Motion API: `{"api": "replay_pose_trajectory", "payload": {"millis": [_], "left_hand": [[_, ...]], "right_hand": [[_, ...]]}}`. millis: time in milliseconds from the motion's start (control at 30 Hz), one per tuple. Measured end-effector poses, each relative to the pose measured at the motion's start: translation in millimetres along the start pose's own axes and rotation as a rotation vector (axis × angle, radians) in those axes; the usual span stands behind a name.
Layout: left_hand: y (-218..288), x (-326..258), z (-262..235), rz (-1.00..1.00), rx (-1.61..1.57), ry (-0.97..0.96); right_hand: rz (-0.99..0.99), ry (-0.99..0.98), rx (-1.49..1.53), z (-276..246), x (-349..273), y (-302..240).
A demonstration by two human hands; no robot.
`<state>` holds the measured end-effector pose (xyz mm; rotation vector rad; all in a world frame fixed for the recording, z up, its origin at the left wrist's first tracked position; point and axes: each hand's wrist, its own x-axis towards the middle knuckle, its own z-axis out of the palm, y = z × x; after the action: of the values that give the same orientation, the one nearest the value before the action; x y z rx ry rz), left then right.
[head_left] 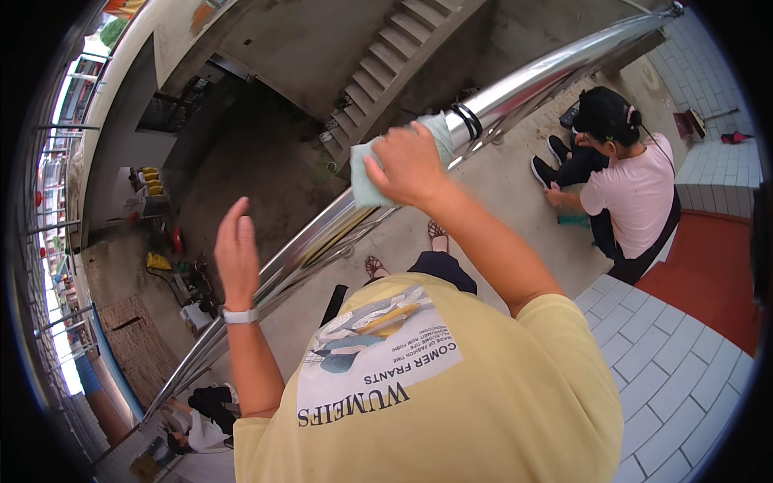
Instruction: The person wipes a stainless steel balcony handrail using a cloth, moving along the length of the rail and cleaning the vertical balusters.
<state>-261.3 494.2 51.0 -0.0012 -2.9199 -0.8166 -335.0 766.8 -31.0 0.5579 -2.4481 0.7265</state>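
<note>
Head view: your right hand (407, 167) grips a pale cloth (367, 183) over the metal rail (527, 86), your left hand (237, 262) open; black bands (467, 122) could snag the cloth.

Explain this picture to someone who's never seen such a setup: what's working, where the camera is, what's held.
No machine here: these are a person's two bare hands. The camera is worn on the head and looks down through a wide fisheye lens, so straight edges bend near the rim. The right hand holds a pale green cloth against a shiny metal rail; black bands circle the rail just beyond it. The left hand, open and empty, is raised beside the rail, with a pale wristband below it. The yellow shirt is the wearer's own. At the right sits another person in pink.
</note>
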Motion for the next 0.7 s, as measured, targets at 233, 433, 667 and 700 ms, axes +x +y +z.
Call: {"api": "replay_pose_trajectory", "payload": {"millis": [233, 433, 667, 700], "left_hand": [[-1, -40, 62, 0.166, 0.274, 0.040], [2, -45, 57, 0.136, 0.026, 0.017], [-7, -52, 36, 0.008, -0.354, 0.302], [-6, -51, 31, 0.064, -0.276, 0.307]], "right_hand": [[-0.007, -0.107, 0.020, 7, 2, -29], [-0.127, -0.124, 0.087, 24, -7, -81], [0.068, -0.051, 0.719, 56, -12, -157], [0.134, -0.071, 0.822, 61, -10, -163]]}}
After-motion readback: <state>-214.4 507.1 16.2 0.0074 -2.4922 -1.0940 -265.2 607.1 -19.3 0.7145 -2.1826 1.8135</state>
